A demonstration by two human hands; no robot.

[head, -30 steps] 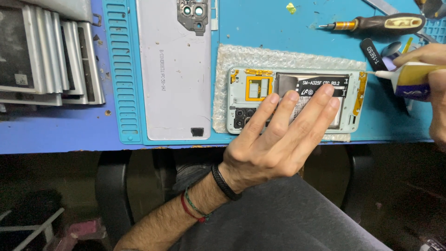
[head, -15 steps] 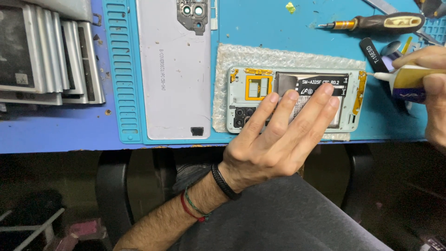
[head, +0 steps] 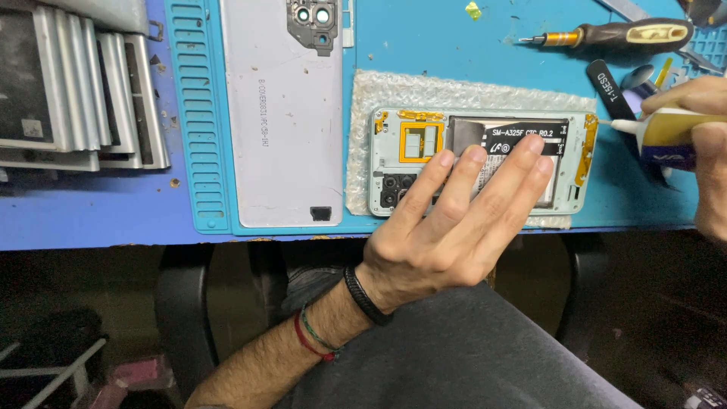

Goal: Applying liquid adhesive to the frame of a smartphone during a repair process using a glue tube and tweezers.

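The left hand (head: 454, 227) lies flat, fingers spread wide, pressing down on the opened smartphone (head: 485, 163), gripping nothing. The phone rests back-up on a sheet of bubble wrap (head: 454, 91) near the front edge of the blue work mat (head: 454, 38). The right hand (head: 704, 144) pinches a glue tube (head: 659, 132), its white nozzle touching the phone's right end. A grey back cover (head: 284, 129) lies beside the wrap, and a screwdriver (head: 621, 35) sits toward the mat's far edge.

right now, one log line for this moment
left hand: flat on opened white phone | right hand: holds white glue tube, nozzle at phone's edge | blue mat
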